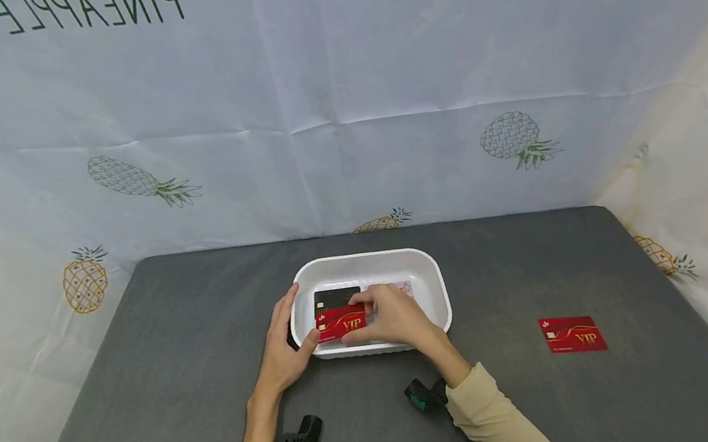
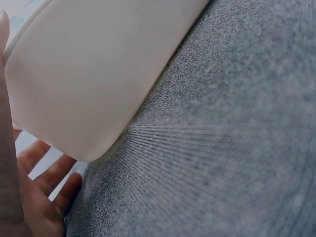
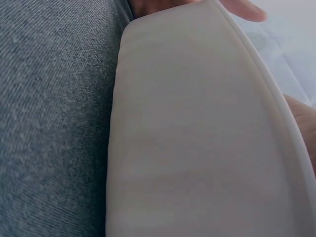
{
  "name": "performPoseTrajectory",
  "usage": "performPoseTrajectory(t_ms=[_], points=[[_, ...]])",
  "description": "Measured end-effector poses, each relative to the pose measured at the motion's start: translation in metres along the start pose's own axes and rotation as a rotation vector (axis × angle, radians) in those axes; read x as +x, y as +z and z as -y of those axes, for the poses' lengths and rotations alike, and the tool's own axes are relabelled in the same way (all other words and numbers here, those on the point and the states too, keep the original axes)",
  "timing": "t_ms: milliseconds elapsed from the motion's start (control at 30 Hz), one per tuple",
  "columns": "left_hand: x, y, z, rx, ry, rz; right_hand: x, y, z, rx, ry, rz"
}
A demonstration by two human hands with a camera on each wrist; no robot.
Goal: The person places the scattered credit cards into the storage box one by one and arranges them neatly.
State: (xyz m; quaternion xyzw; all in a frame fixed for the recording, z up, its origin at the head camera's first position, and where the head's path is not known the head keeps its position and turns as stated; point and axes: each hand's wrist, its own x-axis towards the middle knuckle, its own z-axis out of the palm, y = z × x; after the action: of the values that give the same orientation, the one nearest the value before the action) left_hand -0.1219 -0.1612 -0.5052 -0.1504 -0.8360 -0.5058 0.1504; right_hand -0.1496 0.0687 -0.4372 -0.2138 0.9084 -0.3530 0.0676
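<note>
A white plastic tray [image 1: 430, 270] stands on the grey table. My left hand [image 1: 281, 356] holds its left end, thumb at the near left corner of the rim and fingers along the outer side. In the left wrist view, those fingers [image 2: 64, 173] lie against the tray's end wall [image 2: 89, 84]. Inside the tray, my right hand [image 1: 398, 317] pinches a red VIP card [image 1: 334, 323] by its right edge. A black card [image 1: 335, 297] shows just behind the red one, partly covered by it. A pinkish printed card [image 1: 406, 287] lies partly hidden behind the right hand.
Another red VIP card [image 1: 572, 334] lies on the grey table [image 1: 516, 409], to the right of the tray. Behind the table hangs a pale curtain [image 1: 304, 62] with pineapple prints. Each wrist wears a black strap device.
</note>
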Motion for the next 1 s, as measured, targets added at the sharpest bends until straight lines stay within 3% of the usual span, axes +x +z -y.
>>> performPoseTrajectory(t_ms=[600,1000], points=[[0.0010,-0.0003,-0.0016,0.004,-0.014,-0.004,0.0049,0.0043,-0.0050,-0.009,0.010,0.149],[0.0003,-0.0011,-0.0032,0.005,-0.018,-0.005,0.0051,0.0060,-0.0049,-0.006,0.023,0.124]])
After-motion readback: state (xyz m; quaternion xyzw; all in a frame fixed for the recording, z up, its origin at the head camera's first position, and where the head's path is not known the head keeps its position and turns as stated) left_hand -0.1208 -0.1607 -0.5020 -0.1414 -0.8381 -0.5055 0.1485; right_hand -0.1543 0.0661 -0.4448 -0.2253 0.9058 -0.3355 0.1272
